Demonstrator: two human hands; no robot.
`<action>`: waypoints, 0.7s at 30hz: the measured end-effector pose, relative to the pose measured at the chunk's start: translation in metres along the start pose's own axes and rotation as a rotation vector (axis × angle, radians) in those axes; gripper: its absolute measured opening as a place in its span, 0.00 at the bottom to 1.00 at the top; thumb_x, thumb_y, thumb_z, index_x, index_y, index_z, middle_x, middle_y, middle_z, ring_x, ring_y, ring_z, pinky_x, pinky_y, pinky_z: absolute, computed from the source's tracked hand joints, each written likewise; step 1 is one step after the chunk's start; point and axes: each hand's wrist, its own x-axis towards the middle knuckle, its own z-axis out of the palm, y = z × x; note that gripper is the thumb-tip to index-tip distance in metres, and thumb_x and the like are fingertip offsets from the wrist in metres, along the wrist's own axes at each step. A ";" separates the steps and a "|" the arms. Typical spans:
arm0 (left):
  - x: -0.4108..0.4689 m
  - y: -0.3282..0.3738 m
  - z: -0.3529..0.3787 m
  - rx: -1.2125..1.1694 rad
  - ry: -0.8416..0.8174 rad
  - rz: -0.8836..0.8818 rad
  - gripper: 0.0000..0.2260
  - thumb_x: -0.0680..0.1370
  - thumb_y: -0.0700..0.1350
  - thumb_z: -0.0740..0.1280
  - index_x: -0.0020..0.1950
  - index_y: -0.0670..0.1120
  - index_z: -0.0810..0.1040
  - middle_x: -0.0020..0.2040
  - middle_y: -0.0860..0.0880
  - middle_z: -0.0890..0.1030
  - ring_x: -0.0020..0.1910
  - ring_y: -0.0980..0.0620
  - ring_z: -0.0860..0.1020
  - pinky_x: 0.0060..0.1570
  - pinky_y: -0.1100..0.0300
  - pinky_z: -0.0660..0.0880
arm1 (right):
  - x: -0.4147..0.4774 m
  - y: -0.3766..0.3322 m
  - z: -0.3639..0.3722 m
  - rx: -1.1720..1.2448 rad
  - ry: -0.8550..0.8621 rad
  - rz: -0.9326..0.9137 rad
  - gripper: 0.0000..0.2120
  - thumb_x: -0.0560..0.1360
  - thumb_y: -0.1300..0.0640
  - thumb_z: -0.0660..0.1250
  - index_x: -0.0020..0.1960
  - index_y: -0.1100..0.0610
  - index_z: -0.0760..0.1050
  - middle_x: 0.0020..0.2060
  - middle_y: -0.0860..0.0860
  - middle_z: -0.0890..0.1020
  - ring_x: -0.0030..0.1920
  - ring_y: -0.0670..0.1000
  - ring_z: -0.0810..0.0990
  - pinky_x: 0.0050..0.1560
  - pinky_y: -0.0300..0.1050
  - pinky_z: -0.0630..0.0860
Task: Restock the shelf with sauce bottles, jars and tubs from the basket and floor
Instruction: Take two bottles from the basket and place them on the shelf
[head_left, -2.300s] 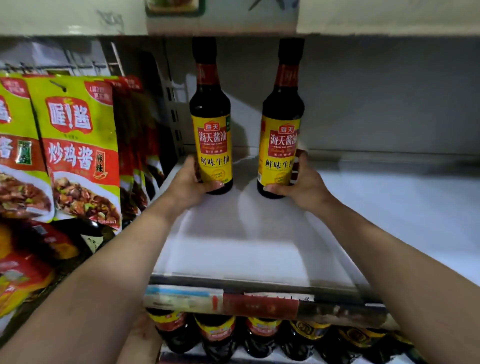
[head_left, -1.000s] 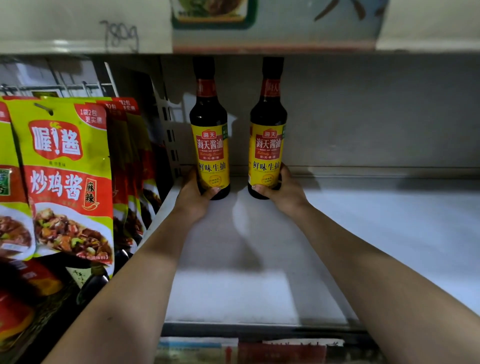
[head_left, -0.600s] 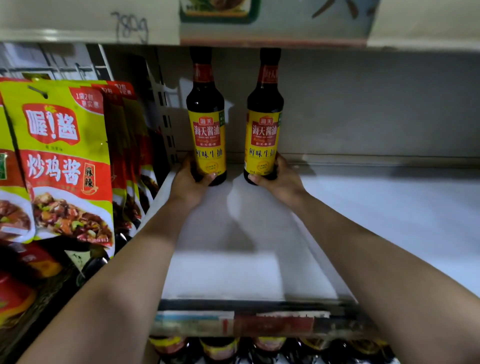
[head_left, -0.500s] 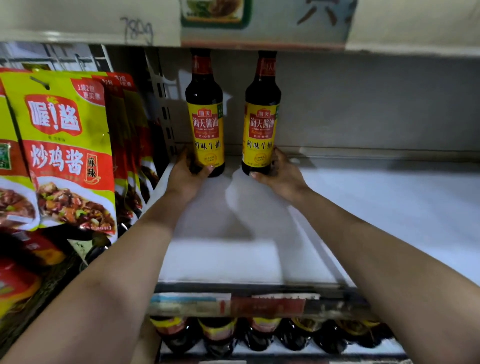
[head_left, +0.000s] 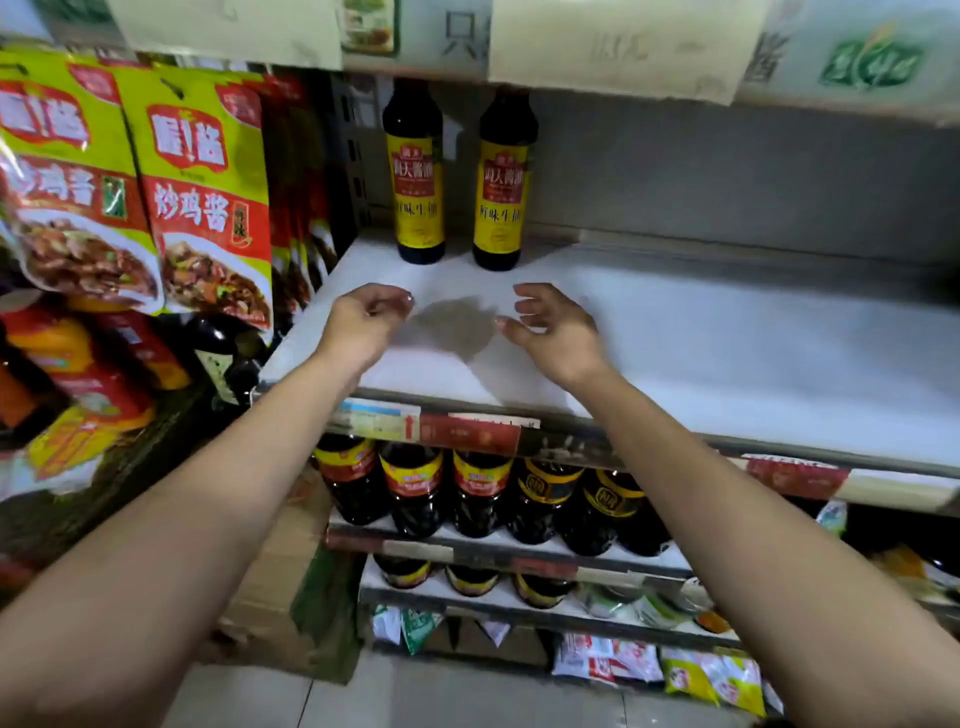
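Two dark soy sauce bottles with yellow and red labels stand upright side by side at the back left of the white shelf (head_left: 727, 353): the left bottle (head_left: 417, 176) and the right bottle (head_left: 503, 182). My left hand (head_left: 366, 325) hovers over the shelf in front of them, fingers loosely curled, holding nothing. My right hand (head_left: 553, 330) is level with it, fingers loosely curled and empty. Both hands are clear of the bottles.
Green and red sauce pouches (head_left: 208, 197) hang to the left of the shelf. Dark sauce bottles (head_left: 483, 493) fill the shelf below, with more bottles and small packets (head_left: 649, 670) lower down. A cardboard box (head_left: 280, 587) stands on the floor at the left.
Both hands have let go of the two bottles and pulled back toward the shelf's front edge. The bottles stay standing at the back. The view has tilted down.
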 end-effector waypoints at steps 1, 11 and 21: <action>-0.015 0.004 -0.002 0.000 -0.003 0.001 0.05 0.76 0.33 0.64 0.44 0.41 0.77 0.30 0.58 0.79 0.28 0.69 0.75 0.34 0.78 0.69 | -0.008 -0.002 -0.002 0.009 -0.020 -0.022 0.22 0.72 0.54 0.70 0.64 0.56 0.71 0.56 0.55 0.79 0.54 0.51 0.77 0.53 0.38 0.73; -0.156 0.017 -0.039 -0.117 0.214 -0.070 0.07 0.79 0.40 0.62 0.43 0.49 0.76 0.43 0.50 0.79 0.38 0.64 0.80 0.44 0.68 0.75 | -0.084 -0.023 0.003 0.229 -0.286 -0.210 0.15 0.72 0.57 0.70 0.57 0.57 0.75 0.43 0.49 0.78 0.40 0.40 0.76 0.42 0.26 0.72; -0.325 -0.033 -0.136 -0.039 0.620 -0.282 0.07 0.77 0.39 0.65 0.40 0.46 0.78 0.30 0.53 0.79 0.36 0.49 0.75 0.41 0.54 0.73 | -0.172 -0.034 0.109 0.201 -0.730 -0.277 0.16 0.72 0.57 0.70 0.58 0.59 0.75 0.45 0.52 0.80 0.44 0.46 0.77 0.43 0.29 0.73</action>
